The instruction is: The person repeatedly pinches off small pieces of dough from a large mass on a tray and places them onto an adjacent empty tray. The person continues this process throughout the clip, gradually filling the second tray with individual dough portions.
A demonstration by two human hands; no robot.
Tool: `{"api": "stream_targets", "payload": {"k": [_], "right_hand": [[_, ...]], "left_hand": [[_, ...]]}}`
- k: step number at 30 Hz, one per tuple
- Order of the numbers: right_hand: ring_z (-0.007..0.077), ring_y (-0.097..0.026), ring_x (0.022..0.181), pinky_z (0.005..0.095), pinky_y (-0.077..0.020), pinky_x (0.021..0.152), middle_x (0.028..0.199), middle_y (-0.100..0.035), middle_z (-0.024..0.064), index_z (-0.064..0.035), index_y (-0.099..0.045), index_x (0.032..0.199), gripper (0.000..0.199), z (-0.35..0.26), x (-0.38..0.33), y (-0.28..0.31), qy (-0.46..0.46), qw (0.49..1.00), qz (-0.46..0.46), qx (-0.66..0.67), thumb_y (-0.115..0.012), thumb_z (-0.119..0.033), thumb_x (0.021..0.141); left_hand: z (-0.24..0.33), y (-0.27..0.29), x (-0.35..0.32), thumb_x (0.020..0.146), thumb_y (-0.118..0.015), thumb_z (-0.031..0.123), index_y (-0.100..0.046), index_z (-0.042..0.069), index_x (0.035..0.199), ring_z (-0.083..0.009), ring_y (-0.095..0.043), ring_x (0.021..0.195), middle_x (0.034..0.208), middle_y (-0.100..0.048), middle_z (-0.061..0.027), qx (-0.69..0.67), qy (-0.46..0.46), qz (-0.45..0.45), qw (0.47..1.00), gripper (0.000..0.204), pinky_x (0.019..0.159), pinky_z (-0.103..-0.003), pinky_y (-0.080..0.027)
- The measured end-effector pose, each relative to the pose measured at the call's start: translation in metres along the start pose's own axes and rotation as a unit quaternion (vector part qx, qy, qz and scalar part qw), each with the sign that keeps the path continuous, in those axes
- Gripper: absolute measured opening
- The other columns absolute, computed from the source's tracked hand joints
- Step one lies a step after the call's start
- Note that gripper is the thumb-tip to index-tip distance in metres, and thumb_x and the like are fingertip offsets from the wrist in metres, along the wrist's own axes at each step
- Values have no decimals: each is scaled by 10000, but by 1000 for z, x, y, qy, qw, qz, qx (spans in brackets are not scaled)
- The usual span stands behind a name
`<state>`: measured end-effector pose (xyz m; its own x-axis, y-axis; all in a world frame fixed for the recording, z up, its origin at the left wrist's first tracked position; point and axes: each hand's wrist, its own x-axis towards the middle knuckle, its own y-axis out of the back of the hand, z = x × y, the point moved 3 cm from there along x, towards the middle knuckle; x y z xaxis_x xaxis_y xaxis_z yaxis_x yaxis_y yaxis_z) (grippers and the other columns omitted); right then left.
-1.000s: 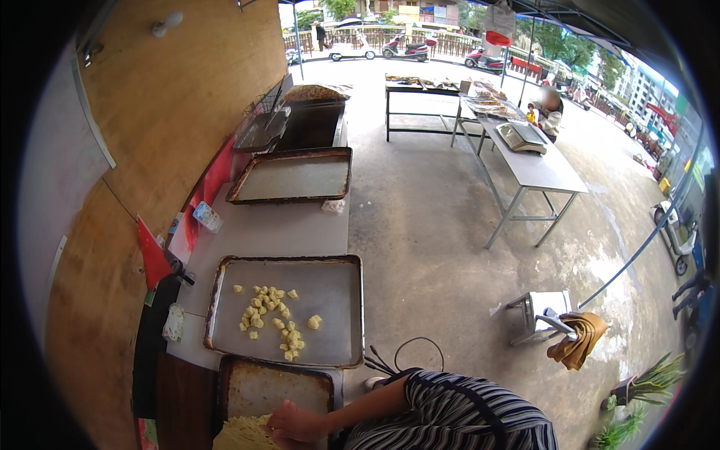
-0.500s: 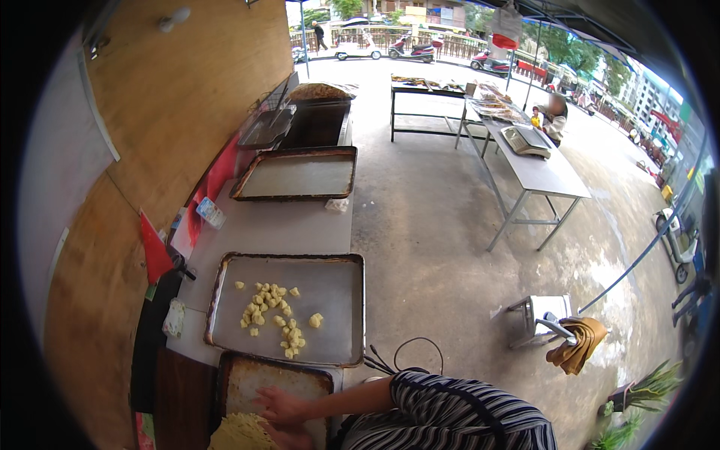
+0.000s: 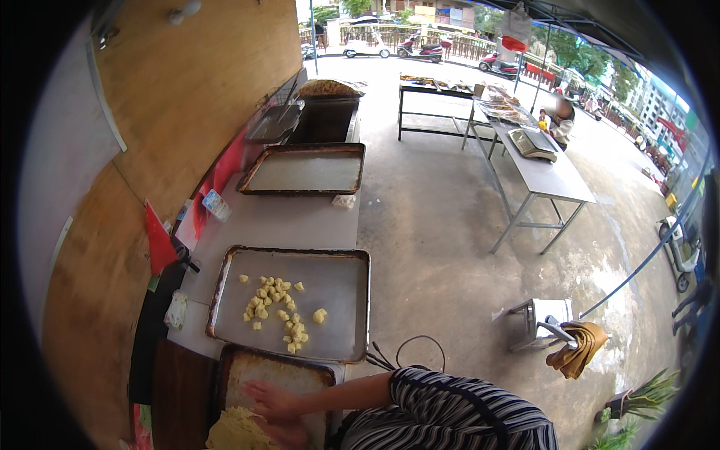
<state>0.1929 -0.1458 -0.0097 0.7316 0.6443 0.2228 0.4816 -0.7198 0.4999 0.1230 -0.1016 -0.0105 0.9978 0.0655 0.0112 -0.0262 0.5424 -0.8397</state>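
At the lower edge, my right hand (image 3: 276, 401) reaches in from the right, its fingers stretched out flat and slightly blurred. Just below it is my left hand (image 3: 291, 432), partly cut off, with its fingers extended beside a pale yellow, rough mass of dough (image 3: 236, 431). The palms are close together; whether anything lies between them is hidden. Both hands are over a worn, browned baking tray (image 3: 304, 370). Beyond that lies a larger metal baking tray (image 3: 341, 300), on which several small pale dough lumps (image 3: 260, 302) are scattered left of its middle.
Farther along the counter (image 3: 285, 225) lies another baking tray (image 3: 307, 171), before a dark open box (image 3: 324, 124). To the right stand a long table (image 3: 547, 180) with a scale (image 3: 532, 144), a stool (image 3: 541, 322) and a draped brown cloth (image 3: 581, 349). A person (image 3: 561, 124) is behind the table.
The head view has shifted slightly, so the trays and tables sit a little farther right and higher. My right hand's fingers reach slightly farther left. The dough lumps stay arranged as before.
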Motion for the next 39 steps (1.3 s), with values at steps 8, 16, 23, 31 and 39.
{"api": "stream_targets", "payload": {"k": [8, 16, 23, 31, 39], "right_hand": [[371, -198, 1398, 433, -157, 1143, 1499, -240, 224, -31, -286, 1439, 589, -38, -24, -24, 77, 969, 19, 234, -395, -368, 968], [374, -174, 1407, 433, -158, 1137, 1515, -215, 210, -49, -203, 1478, 564, -16, 3, 25, 1, 998, -12, 62, -335, -313, 997], [285, -185, 1423, 376, -150, 1148, 1535, -206, 161, -21, -187, 1479, 592, -54, -32, 12, 138, 937, -33, 319, -326, -357, 1012], [268, -127, 1440, 369, -118, 1153, 1550, -171, 143, -14, -161, 1485, 614, -25, 6, 36, -54, 971, -22, 232, -321, -375, 1015], [295, -183, 1425, 370, -151, 1144, 1534, -206, 166, -20, -185, 1481, 573, -80, -33, 39, 136, 940, -29, 313, -319, -324, 1015]], "left_hand": [[24, 5, 7, 997, -226, 521, -269, 72, 1447, -202, -326, 1340, 1469, -332, -72, 130, -87, 49, 986, 637, 1109, -357, -240], [9, -10, 5, 1001, -219, 514, -230, 43, 1462, -209, -293, 1368, 1497, -294, -96, 25, -47, 80, 995, 660, 1125, -359, -216], [41, 14, 13, 1011, -201, 488, -213, 35, 1469, -223, -242, 1393, 1513, -256, -110, 165, -137, 116, 970, 644, 1136, -355, -180], [6, -25, -5, 1026, -182, 431, -193, 28, 1476, -239, -214, 1406, 1522, -234, -119, 464, -152, 107, 866, 604, 1143, -358, -169], [44, 0, -2, 1030, -208, 394, -185, 38, 1484, -251, -245, 1398, 1526, -233, -138, 299, -218, 78, 926, 577, 1145, -354, -188]]}}
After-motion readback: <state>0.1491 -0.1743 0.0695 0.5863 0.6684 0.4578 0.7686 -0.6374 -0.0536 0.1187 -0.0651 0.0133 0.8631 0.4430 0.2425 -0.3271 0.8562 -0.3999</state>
